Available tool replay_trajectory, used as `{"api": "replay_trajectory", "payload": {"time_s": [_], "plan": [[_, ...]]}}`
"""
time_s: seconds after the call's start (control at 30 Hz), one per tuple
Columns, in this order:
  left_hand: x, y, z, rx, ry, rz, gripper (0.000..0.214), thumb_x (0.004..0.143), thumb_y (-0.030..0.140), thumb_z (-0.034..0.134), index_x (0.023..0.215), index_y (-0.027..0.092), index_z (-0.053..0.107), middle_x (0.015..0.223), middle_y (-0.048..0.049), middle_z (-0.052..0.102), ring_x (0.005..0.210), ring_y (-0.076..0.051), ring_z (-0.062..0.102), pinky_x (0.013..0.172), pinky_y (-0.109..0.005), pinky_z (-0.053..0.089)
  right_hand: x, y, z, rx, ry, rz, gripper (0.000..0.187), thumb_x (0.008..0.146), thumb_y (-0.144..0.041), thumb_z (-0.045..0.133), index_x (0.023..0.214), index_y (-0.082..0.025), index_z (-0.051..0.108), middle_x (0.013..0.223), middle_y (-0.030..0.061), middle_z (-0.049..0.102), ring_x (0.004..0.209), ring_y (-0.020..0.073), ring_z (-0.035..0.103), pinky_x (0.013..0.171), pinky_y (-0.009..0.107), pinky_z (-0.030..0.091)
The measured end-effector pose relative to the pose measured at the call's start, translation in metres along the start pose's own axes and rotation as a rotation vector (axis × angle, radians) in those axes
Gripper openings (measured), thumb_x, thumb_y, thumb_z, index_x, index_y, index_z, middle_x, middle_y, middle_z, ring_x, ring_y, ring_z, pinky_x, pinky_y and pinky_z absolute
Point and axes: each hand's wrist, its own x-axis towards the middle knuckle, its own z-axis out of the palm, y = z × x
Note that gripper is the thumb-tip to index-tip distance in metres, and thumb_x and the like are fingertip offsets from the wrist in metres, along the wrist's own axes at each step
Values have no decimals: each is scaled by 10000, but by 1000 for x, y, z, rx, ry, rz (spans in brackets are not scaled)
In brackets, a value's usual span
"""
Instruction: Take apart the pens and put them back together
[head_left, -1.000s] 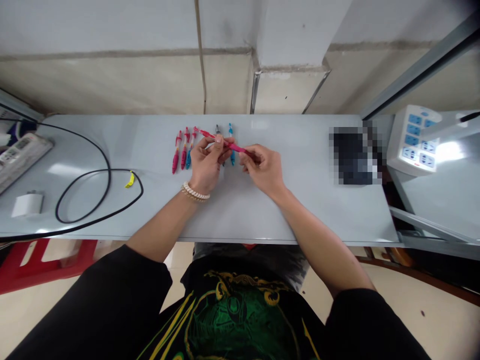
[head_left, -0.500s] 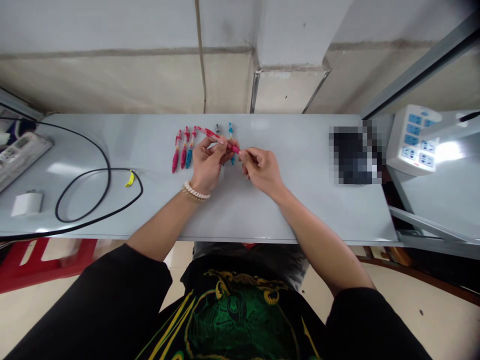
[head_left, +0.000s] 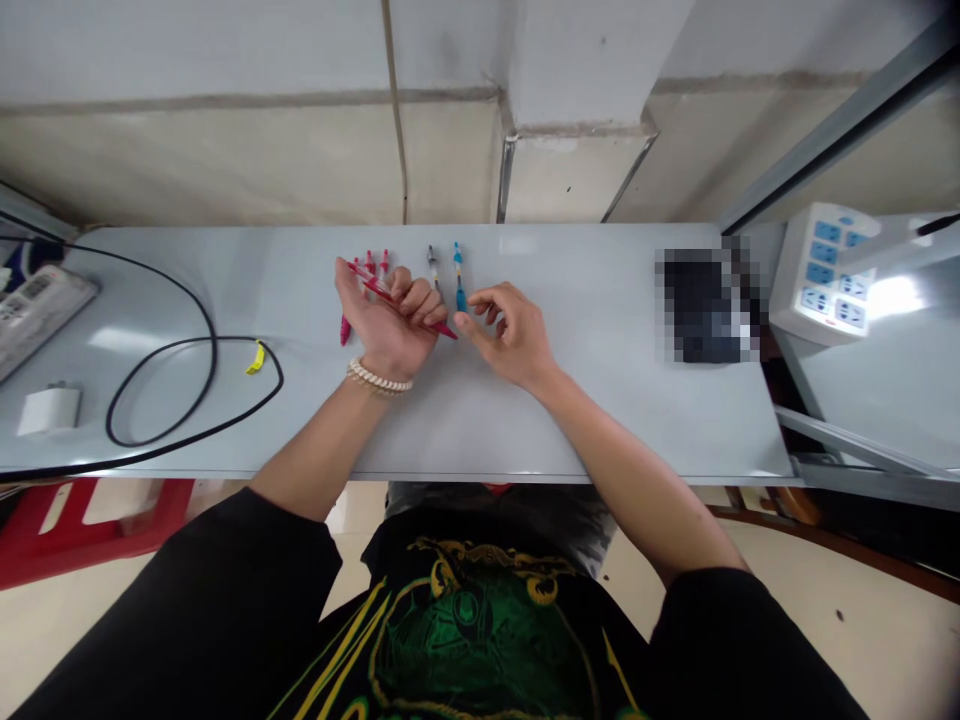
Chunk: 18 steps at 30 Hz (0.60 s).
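My left hand (head_left: 394, 320) is turned palm up, its fingers curled over a pink-red pen (head_left: 448, 330) that slants across the palm. One end of this pen pokes out below the fingertips, pointing at my right hand. Just to the right, my right hand (head_left: 514, 335) hovers with thumb and fingers apart and nothing between them. Close to its fingertips lies a blue pen (head_left: 458, 270), with a grey pen (head_left: 433, 262) beside it. Several pens with red tops, among them a pink pen (head_left: 345, 331), lie partly hidden behind my left hand.
A black cable (head_left: 214, 350) with a yellow tag (head_left: 256, 358) loops over the left of the table (head_left: 637, 420). Further left are a white charger plug (head_left: 49, 410) and a power strip (head_left: 45, 310). On the right sit a blurred dark object (head_left: 701, 305) and a white multi-socket (head_left: 825, 275).
My left hand has rolled palm up, with the pen now lying across it. My right hand has let go of the pen's end and spread its fingers.
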Motion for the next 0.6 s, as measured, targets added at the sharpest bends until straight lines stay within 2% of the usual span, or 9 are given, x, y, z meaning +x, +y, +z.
{"api": "replay_trajectory", "payload": {"time_s": [0.07,0.23,0.6], "plan": [[-1,4,0,54,52,-13,799,1006,929,280,596,244,255,521,46,132,475,-115,115,450,-330,212,1,-1,-1,11,18,1,506,1037,-717,619,942,-224,684,950,55,702,775,160,589,748,327,526],[-5,9,5,78,88,33,768,1055,834,284,574,238,225,519,52,77,478,-120,50,420,-325,161,3,-2,-5,-4,49,31,629,1094,-788,433,842,-240,609,846,44,649,769,174,589,738,349,490],[-4,8,-4,117,69,49,747,1031,839,484,610,240,340,469,37,170,454,-125,201,464,-338,211,2,-2,-4,-52,1,24,702,1100,-818,344,740,-239,511,770,43,586,723,176,531,689,355,428]]}}
